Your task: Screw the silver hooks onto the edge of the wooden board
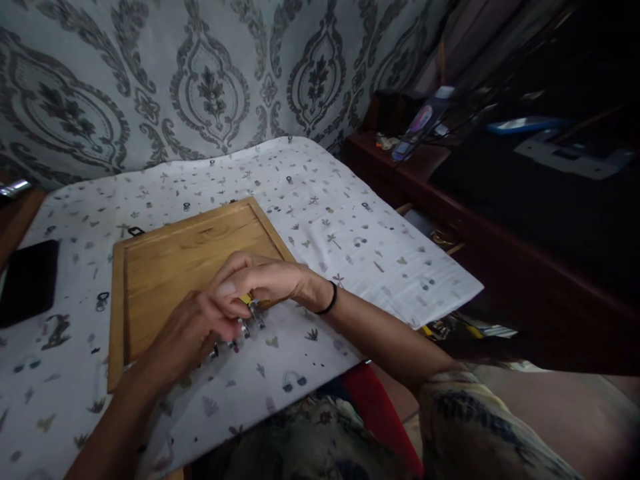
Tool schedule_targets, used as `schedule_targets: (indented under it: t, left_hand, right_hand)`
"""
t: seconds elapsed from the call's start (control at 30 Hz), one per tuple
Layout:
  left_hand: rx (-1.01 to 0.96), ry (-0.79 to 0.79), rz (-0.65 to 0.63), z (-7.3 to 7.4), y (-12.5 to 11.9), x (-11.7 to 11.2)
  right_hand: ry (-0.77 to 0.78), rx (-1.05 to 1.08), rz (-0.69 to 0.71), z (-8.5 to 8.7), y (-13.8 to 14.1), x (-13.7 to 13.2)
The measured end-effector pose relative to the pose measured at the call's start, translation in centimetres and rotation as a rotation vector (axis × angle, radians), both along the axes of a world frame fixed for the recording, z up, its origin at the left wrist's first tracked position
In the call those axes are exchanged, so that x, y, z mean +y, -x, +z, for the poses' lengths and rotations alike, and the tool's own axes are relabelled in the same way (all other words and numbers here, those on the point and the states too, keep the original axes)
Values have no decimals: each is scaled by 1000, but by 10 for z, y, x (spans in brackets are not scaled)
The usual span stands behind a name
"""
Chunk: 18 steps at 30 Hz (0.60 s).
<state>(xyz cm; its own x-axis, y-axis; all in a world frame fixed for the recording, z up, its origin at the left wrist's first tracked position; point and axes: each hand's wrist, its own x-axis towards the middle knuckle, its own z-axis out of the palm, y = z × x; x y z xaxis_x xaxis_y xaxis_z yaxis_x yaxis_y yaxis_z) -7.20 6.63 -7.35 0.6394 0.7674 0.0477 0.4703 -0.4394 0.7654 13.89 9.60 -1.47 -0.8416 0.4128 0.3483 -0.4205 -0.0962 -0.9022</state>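
Over the near edge of a framed wooden board point(200, 247) my two hands meet. My right hand point(270, 277), with a black band at its wrist, is closed, its fingers bent down and pressed together. Fingers of my left hand point(185, 333) are bunched against them and partly blurred. A small yellow piece point(246, 299) shows beneath my right fingers; which hand grips it I cannot tell. Several small shiny silver metal pieces point(258, 317) stick out below the fingers, above the white cloth. The rest of what the hands hold is hidden.
A white patterned cloth point(340, 227) covers the table. A black phone-like slab point(31, 283) lies at the left. To the right, a clear bottle point(423, 123) leans on a dark red wooden surface point(370, 150), with an open drawer of items point(450, 327) below. A patterned curtain point(210, 80) hangs behind.
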Motion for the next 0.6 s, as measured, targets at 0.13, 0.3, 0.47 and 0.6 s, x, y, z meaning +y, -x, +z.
schedule_targets:
  t: [0.13, 0.3, 0.47, 0.6]
  left_hand:
    - [53, -325, -177, -6, 1, 6]
    - [90, -561, -220, -11, 3, 8]
    - [107, -596, -202, 3, -1, 2]
    - [112, -583, -198, 11, -4, 0]
  right_hand:
    - [49, 64, -155, -10, 11, -2]
    - [155, 111, -333, -12, 16, -9]
    - [87, 118, -562, -10, 17, -35]
    - [-13, 219, -787, -14, 25, -49]
